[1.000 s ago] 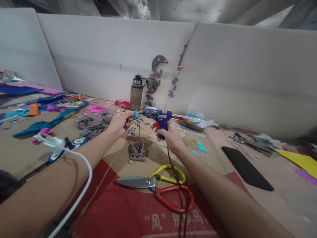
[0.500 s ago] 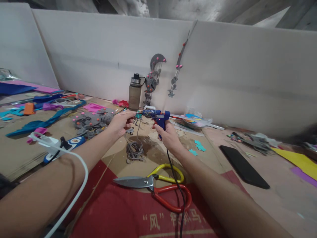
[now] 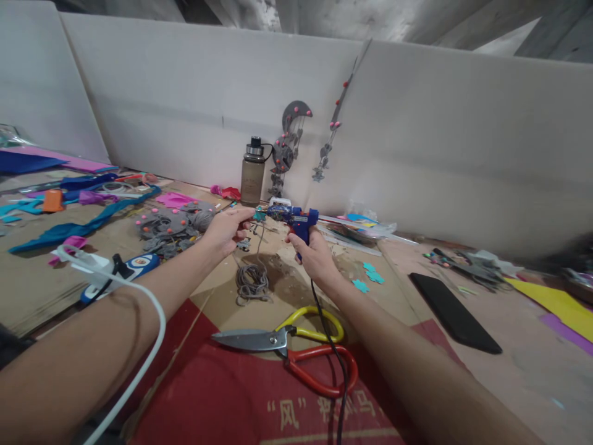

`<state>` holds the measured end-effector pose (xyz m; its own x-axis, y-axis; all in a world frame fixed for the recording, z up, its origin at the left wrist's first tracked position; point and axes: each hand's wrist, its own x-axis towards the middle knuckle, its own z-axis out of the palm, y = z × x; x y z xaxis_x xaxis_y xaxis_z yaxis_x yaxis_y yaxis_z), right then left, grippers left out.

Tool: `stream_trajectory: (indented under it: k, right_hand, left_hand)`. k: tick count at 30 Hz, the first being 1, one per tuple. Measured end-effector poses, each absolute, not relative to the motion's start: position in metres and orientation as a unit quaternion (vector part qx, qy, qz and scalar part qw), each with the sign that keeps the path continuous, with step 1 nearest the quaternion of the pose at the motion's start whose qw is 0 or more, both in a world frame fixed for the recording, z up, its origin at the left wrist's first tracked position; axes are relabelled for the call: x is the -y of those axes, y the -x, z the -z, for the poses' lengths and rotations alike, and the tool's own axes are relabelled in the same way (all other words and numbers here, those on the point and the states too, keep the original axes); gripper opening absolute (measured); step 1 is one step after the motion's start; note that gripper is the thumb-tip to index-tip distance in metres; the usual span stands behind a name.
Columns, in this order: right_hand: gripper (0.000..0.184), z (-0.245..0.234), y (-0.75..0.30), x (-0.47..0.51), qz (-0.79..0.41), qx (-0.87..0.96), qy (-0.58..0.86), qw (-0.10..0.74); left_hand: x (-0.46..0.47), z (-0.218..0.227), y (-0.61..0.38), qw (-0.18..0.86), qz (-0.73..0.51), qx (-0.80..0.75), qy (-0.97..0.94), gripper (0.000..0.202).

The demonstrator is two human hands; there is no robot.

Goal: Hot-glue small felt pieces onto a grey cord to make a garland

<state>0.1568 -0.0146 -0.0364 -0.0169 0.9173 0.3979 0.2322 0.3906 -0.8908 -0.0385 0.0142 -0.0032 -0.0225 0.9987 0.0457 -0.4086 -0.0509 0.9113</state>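
My right hand (image 3: 317, 254) is wrapped round the handle of a blue hot glue gun (image 3: 302, 224), which points left with a clear glue stick at its rear. My left hand (image 3: 229, 230) pinches a small teal felt piece (image 3: 259, 214) at its fingertips, right at the gun's nozzle. A grey cord (image 3: 252, 284) runs down from that piece to a loose coil on the cardboard. Teal flower-shaped cutouts (image 3: 373, 272) lie right of my right hand. Nearer to me are scissors (image 3: 278, 340) with one yellow and one red handle, the gun's black cable crossing them.
A bottle (image 3: 252, 176) stands by the white board, where grey felt moon hangings (image 3: 296, 114) lean. A black phone (image 3: 454, 312) lies at right. Left are grey felt pieces with pink dots (image 3: 162, 225), a power strip (image 3: 139, 269) and a white cable (image 3: 157, 309).
Both hands keep almost the same pose, the glue gun against the teal piece. The view has shifted very slightly.
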Motion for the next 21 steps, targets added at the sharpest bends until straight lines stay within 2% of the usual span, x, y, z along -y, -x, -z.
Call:
stream_trajectory:
  k: [10,21]
  right_hand:
    - [0.026,0.0348,-0.1545,0.0181,-0.389,0.617,0.416,0.542]
    - [0.028,0.0391,-0.1560,0.0141,-0.377,0.625,0.432,0.529]
  left_hand:
    - [-0.0137,0.0023,0.0391,0.576,-0.610,-0.380,-0.391,0.018]
    - [-0.0129,0.0019,0.0387,0.582,-0.608,-0.376,-0.387,0.017]
